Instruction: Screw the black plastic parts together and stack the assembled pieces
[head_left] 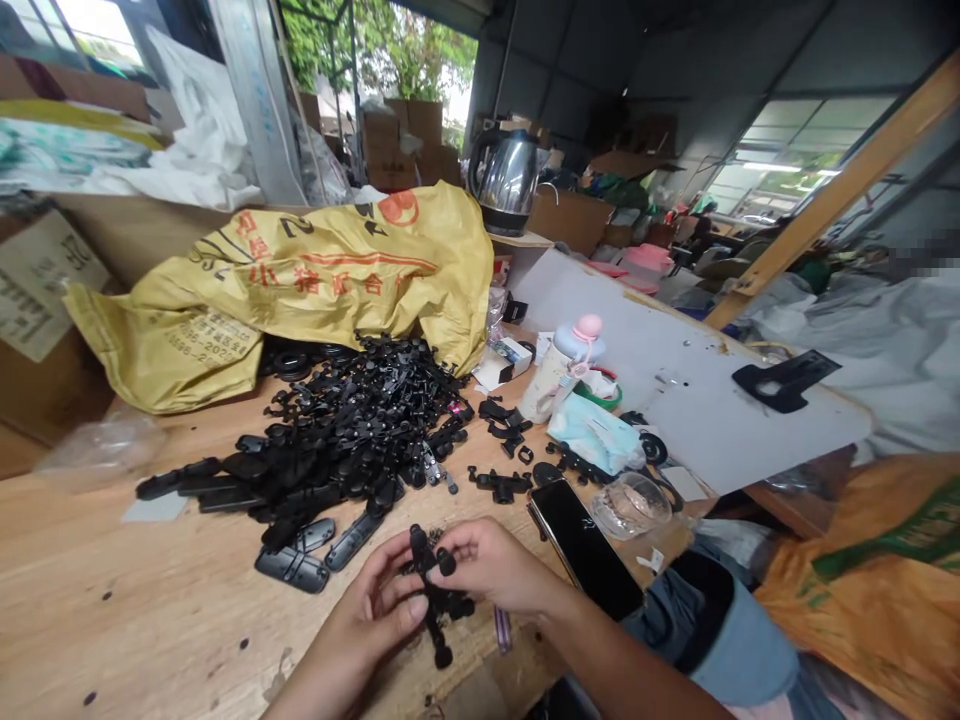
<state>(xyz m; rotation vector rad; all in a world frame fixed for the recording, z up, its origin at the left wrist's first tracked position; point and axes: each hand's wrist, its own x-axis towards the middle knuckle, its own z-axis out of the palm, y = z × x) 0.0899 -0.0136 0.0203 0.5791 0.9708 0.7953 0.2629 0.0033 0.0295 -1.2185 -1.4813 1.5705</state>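
My loose pinch could let the black part (429, 592) slip and drop small pieces beside the phone (585, 545); it sits between my hands above the wooden table (180, 630), left hand (386, 610) cupping its side, right hand (487, 565) reaching across, fingertips closed on its upper arm

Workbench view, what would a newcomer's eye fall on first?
Probably the yellow sack with red print, at the back of the bench, and the heap of black parts just in front. Then, nearer the camera, the left hand and right hand holding a black piece.
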